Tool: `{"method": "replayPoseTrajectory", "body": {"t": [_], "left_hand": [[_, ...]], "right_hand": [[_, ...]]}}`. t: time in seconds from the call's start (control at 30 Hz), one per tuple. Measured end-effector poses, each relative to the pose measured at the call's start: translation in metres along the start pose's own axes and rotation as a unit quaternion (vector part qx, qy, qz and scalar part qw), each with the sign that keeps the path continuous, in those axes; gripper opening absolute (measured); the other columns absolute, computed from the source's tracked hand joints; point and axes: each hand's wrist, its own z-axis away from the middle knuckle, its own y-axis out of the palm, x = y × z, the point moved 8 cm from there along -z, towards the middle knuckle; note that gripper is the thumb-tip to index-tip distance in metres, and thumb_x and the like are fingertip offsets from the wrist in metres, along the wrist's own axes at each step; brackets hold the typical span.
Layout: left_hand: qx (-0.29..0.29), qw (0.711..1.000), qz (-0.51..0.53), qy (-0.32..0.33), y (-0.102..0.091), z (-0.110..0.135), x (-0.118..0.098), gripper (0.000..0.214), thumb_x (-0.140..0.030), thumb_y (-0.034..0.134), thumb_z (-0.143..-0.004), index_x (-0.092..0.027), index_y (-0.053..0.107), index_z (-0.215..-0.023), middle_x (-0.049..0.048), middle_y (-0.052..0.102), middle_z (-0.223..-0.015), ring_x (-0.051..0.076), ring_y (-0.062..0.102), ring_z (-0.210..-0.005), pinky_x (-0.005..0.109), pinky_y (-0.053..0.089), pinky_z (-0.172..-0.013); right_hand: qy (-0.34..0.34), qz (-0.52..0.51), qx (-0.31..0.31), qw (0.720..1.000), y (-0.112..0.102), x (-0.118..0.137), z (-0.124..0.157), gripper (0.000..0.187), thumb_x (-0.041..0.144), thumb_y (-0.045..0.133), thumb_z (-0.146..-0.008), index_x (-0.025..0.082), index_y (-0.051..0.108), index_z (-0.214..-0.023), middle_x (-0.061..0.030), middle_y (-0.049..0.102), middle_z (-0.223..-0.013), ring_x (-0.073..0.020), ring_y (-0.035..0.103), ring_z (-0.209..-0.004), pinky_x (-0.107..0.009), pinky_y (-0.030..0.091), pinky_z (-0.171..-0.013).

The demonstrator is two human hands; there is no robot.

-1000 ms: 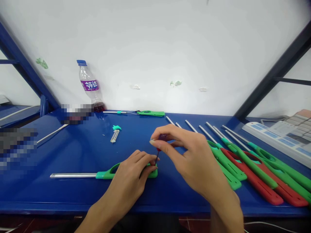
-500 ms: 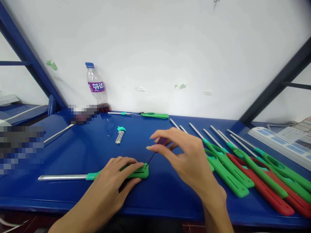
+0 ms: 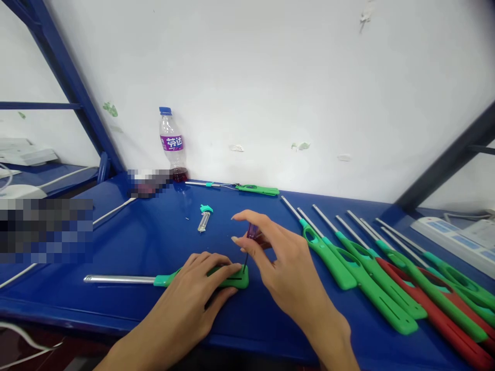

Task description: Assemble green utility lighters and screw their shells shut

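Note:
A green long-neck lighter (image 3: 236, 281) with a metal tube lies flat on the blue table, its tube pointing left. Over its handle rests my left hand (image 3: 204, 288), fingers and thumb closed around the sides. My right hand (image 3: 282, 268) pinches a screwdriver (image 3: 252, 233) with a purple handle, held nearly upright. The blade's tip meets the handle's right end, beside my left fingertips. Behind my hands lie a clear fuel tank with a teal cap (image 3: 204, 219) and a tiny loose piece (image 3: 187, 218).
Several green and red lighters (image 3: 371, 293) lie side by side at the right. Farther back are an opened green lighter (image 3: 257, 189) with wires showing and a soda bottle (image 3: 172, 144) near the wall. A white power strip (image 3: 450, 237) lies at the far right.
The view has shifted, so most things sit farther right. The screwdriver has gone from leaning to nearly upright, with my right hand moved closer above the lighter's end. My left hand keeps its hold.

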Motion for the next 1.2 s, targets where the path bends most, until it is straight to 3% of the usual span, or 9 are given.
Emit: {"method": "replayPoseTrajectory", "body": {"t": [0.1,0.2,0.27,0.43,0.63,0.77,0.97,1.13,1.2], "left_hand": [[-0.006,1.000,-0.004,0.000,-0.001,-0.001,0.000,0.034,-0.019,0.062,-0.108,-0.030,0.065,-0.140,0.0047,0.073,-0.127,0.030,0.069,-0.111,0.055,0.052,-0.100],[0.003,1.000,-0.001,-0.004,-0.001,-0.002,0.000,0.034,-0.018,0.063,-0.107,-0.030,0.065,-0.140,0.0041,0.073,-0.127,0.029,0.069,-0.112,0.053,0.052,-0.100],[0.010,1.000,0.001,-0.006,-0.001,-0.003,-0.001,0.033,-0.019,0.063,-0.107,-0.031,0.067,-0.137,0.0041,0.073,-0.126,0.029,0.070,-0.112,0.051,0.053,-0.099],[0.011,1.000,-0.019,-0.010,-0.002,-0.003,-0.001,0.033,-0.020,0.061,-0.108,-0.031,0.067,-0.138,0.0050,0.074,-0.130,0.030,0.070,-0.116,0.052,0.053,-0.102],[0.009,1.000,-0.008,-0.013,0.001,-0.001,0.000,0.034,-0.019,0.060,-0.108,-0.032,0.065,-0.139,0.0044,0.072,-0.128,0.030,0.068,-0.111,0.053,0.051,-0.100],[0.008,1.000,-0.004,-0.013,0.000,-0.002,-0.001,0.035,-0.018,0.061,-0.108,-0.032,0.064,-0.140,0.0030,0.071,-0.129,0.029,0.067,-0.111,0.052,0.048,-0.102],[0.019,1.000,-0.001,0.001,-0.001,-0.003,-0.004,0.033,-0.017,0.061,-0.108,-0.028,0.063,-0.139,0.0048,0.070,-0.127,0.029,0.067,-0.113,0.051,0.049,-0.098],[0.019,1.000,-0.007,0.003,-0.002,-0.004,-0.004,0.033,-0.017,0.061,-0.108,-0.027,0.063,-0.139,0.0058,0.071,-0.128,0.030,0.067,-0.113,0.053,0.048,-0.099],[0.021,1.000,-0.009,0.002,-0.002,-0.005,-0.004,0.032,-0.017,0.061,-0.108,-0.027,0.064,-0.139,0.0063,0.071,-0.127,0.031,0.068,-0.112,0.053,0.048,-0.099]], "right_hand": [[-0.029,-0.007,0.010,1.000,-0.004,0.003,0.001,0.037,0.019,0.066,-0.108,0.037,0.064,-0.140,0.0040,0.075,-0.115,-0.0133,0.073,-0.098,-0.025,0.057,-0.091],[-0.064,-0.056,0.036,0.996,-0.002,0.007,0.002,0.052,0.008,0.047,-0.112,0.034,0.053,-0.157,0.0006,0.068,-0.143,-0.0115,0.068,-0.126,-0.022,0.055,-0.104],[-0.079,-0.061,0.024,0.995,-0.002,0.008,0.001,0.053,0.006,0.044,-0.112,0.032,0.054,-0.157,-0.0002,0.072,-0.134,-0.0101,0.071,-0.118,-0.020,0.056,-0.101],[-0.080,0.034,-0.032,0.996,-0.005,0.013,0.002,0.035,0.019,0.065,-0.109,0.027,0.068,-0.143,0.0002,0.067,-0.101,-0.0131,0.069,-0.085,-0.023,0.060,-0.080],[-0.093,-0.051,0.032,0.994,-0.003,0.018,0.003,0.052,0.006,0.044,-0.112,0.028,0.056,-0.158,-0.0035,0.068,-0.136,-0.0127,0.069,-0.118,-0.023,0.057,-0.102],[-0.081,0.008,-0.038,0.996,-0.015,0.014,0.004,0.039,0.012,0.066,-0.106,0.029,0.073,-0.140,0.0013,0.066,-0.099,-0.0115,0.070,-0.087,-0.020,0.060,-0.083],[-0.086,-0.050,0.007,0.995,-0.008,0.017,0.003,0.054,0.006,0.049,-0.111,0.034,0.060,-0.155,-0.0005,0.072,-0.130,-0.0125,0.070,-0.116,-0.022,0.059,-0.098],[-0.070,0.050,-0.069,0.994,-0.017,0.015,0.002,0.036,0.017,0.066,-0.107,0.030,0.073,-0.140,0.0001,0.067,-0.095,-0.0140,0.068,-0.080,-0.024,0.061,-0.074],[-0.053,0.064,-0.068,0.994,-0.019,0.010,0.002,0.034,0.025,0.068,-0.108,0.029,0.072,-0.141,-0.0012,0.066,-0.096,-0.0156,0.068,-0.081,-0.027,0.061,-0.075]]}}
